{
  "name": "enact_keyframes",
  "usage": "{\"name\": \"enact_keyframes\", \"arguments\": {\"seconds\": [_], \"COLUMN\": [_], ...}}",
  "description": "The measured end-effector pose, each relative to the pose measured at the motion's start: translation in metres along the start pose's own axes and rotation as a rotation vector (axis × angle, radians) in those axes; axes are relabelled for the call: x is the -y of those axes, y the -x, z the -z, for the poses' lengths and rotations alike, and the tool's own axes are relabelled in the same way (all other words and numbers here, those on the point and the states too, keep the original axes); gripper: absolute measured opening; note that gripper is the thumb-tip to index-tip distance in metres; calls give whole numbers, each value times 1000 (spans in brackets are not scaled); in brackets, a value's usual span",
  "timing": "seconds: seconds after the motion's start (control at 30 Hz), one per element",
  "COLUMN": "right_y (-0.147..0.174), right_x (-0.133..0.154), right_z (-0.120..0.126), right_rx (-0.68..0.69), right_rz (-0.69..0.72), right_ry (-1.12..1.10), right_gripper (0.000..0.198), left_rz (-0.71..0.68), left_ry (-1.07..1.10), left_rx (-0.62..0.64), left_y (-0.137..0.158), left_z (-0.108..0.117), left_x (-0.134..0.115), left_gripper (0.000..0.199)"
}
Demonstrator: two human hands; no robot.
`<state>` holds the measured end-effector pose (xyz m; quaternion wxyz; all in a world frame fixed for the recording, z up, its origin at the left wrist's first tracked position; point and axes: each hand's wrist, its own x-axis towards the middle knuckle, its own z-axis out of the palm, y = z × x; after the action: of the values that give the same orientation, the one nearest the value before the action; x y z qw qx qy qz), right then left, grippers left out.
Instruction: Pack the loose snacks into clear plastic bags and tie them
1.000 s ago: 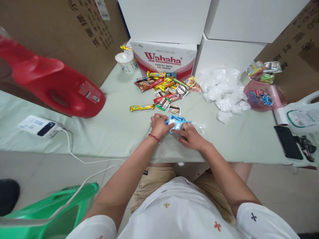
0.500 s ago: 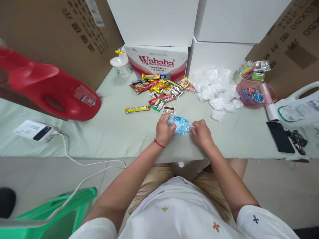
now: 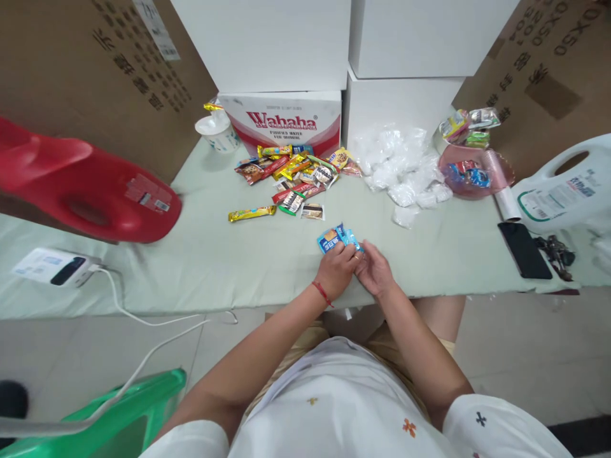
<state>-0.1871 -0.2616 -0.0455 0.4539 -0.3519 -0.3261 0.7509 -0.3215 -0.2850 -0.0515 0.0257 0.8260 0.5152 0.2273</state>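
Note:
Near the table's front edge, my left hand (image 3: 337, 270) is closed on a blue snack packet (image 3: 330, 239) with a biscuit picture and white lettering. My right hand (image 3: 376, 270) meets it at the packet's right end, its fingers partly curled around that end. Some lighter blue, crinkled wrapping shows beside the printed face; whether it is a second packet I cannot tell. The fingertips of both hands are partly hidden. Beyond them lies a pile of wrapped snacks (image 3: 298, 172), with a yellow snack bar (image 3: 251, 214) apart on the left.
Crumpled clear plastic bags (image 3: 405, 165) lie back right, next to a pink bowl (image 3: 461, 186) holding packets. A phone (image 3: 524, 250) and keys (image 3: 556, 256) are far right. Left stand a red jug (image 3: 105, 184), a white device (image 3: 55, 266) and a paper cup (image 3: 217, 132). Boxes (image 3: 286, 121) line the back.
My hands, earlier apart at the two ends of the blue packet, have come together. The packet now points up and away, its printed face showing. The view has shifted slightly right.

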Motion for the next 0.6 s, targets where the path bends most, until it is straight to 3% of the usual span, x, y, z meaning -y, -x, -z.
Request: {"name": "enact_keyframes", "arguments": {"seconds": [0.1, 0.17, 0.2, 0.3, 0.33, 0.4, 0.6], "right_y": [-3, -6, -7, -6, -4, 4, 33], "right_x": [0, -3, -5, -12, -13, -13, 11], "right_z": [0, 0, 0, -1, -2, -5, 13], "right_rx": [-35, -88, -129, -230, -241, -222, -121], "right_rz": [17, 35, 48, 93, 107, 113, -3], "right_ry": [-61, -90, -106, -125, -114, -67, 190], "right_gripper": [32, 38, 41, 42, 42, 44, 43], "left_rz": [-50, 33, 167, 756, 905, 1029, 931], "left_ry": [340, 633, 751, 1024, 1121, 1305, 1376], "left_rx": [-69, -178, -268, -484, -477, -374, -168], "left_y": [6, 12, 15, 15, 13, 8, -1], "left_z": [10, 21, 26, 36, 36, 35, 21], "left_x": [5, 4, 2, -7, -10, -15, -25], "left_gripper": [28, 36, 34, 33, 40, 55, 65]}}
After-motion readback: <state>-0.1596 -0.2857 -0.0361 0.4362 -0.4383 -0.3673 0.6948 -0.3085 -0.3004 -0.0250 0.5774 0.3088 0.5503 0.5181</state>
